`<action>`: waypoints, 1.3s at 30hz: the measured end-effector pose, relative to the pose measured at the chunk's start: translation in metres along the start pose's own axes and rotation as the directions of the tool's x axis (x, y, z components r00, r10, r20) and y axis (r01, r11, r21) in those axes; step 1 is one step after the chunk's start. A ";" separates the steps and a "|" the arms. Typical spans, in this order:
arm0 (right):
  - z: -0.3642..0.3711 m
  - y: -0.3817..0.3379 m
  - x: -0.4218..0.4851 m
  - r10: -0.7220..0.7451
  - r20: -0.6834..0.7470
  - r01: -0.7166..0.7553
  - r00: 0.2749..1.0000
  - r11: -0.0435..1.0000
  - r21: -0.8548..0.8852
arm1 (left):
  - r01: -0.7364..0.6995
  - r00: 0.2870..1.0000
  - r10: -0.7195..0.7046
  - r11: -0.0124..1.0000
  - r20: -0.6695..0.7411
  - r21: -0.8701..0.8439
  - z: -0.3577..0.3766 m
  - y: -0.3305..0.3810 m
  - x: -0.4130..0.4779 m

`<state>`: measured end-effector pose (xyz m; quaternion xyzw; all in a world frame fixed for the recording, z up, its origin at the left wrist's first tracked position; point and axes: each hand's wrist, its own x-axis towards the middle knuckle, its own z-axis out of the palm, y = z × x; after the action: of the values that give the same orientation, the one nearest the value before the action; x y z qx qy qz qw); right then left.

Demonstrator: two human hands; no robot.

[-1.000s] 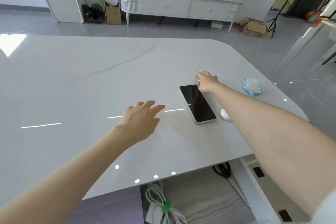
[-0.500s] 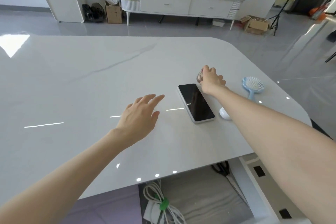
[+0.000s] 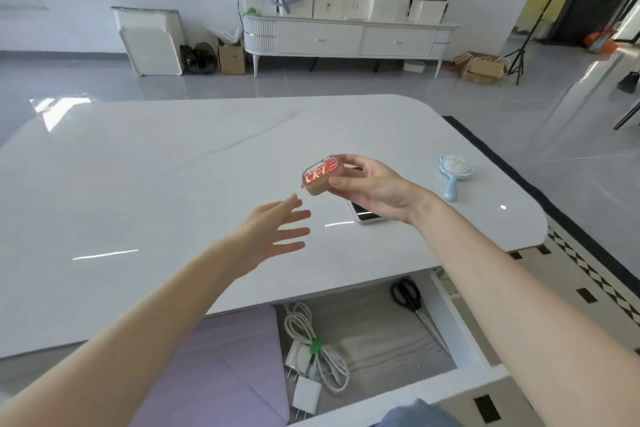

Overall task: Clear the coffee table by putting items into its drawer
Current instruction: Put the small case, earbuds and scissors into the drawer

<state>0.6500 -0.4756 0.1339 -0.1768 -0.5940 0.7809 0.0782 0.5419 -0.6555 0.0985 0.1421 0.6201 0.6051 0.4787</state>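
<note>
Your right hand point(image 3: 374, 191) is lifted over the coffee table point(image 3: 156, 184), just right of the frame's centre, with the palm turned up. Its thumb and fingers pinch a small red-lidded tub point(image 3: 320, 174). The tub is clear of the tabletop and tilted, so its red lid faces you and the left side of the frame.

Your left hand point(image 3: 273, 232) sits lower, left of centre. Its fingers are straight and spread, and it holds nothing. The fingertips point up toward the tub but stay apart from it. You cannot tell from this view whether the hand touches the tabletop.

A phone point(image 3: 367, 215) lies flat on the table beneath your right wrist, and only its near corner shows. A blue hairbrush point(image 3: 453, 175) lies on the table at the right of the frame, bristles up, with its handle pointing toward the lower edge.

At the bottom of the frame the drawer point(image 3: 460, 333) stands open under the table's near edge. Inside it:
- Black-handled scissors point(image 3: 407, 295) lie at the upper right.
- A coiled white cable point(image 3: 329, 367) bound with a green tie is in the middle.
- A white plug point(image 3: 306, 392) is just below the cable.
- A purple folded cover point(image 3: 221, 374) fills the left part.
</note>
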 end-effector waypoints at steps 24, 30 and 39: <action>-0.084 0.058 0.005 0.005 -0.646 -0.644 0.764 0.084 -0.761 | 0.004 0.998 -0.008 0.998 -0.064 -0.068 0.011 -0.007 -0.007; -0.105 0.067 0.010 0.028 -0.633 -0.630 0.774 -0.070 -0.773 | 0.044 0.998 -0.045 0.999 -0.054 -0.022 0.008 -0.022 0.007; -0.089 0.073 -0.002 -0.091 -0.578 -0.585 0.811 -0.117 -0.802 | 0.045 0.997 -0.044 0.999 -0.057 0.015 0.006 -0.029 -0.005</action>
<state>0.6911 -0.4167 0.0439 -0.4676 -0.8783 0.0317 -0.0944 0.5609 -0.6621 0.0756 0.1151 0.6413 0.5930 0.4732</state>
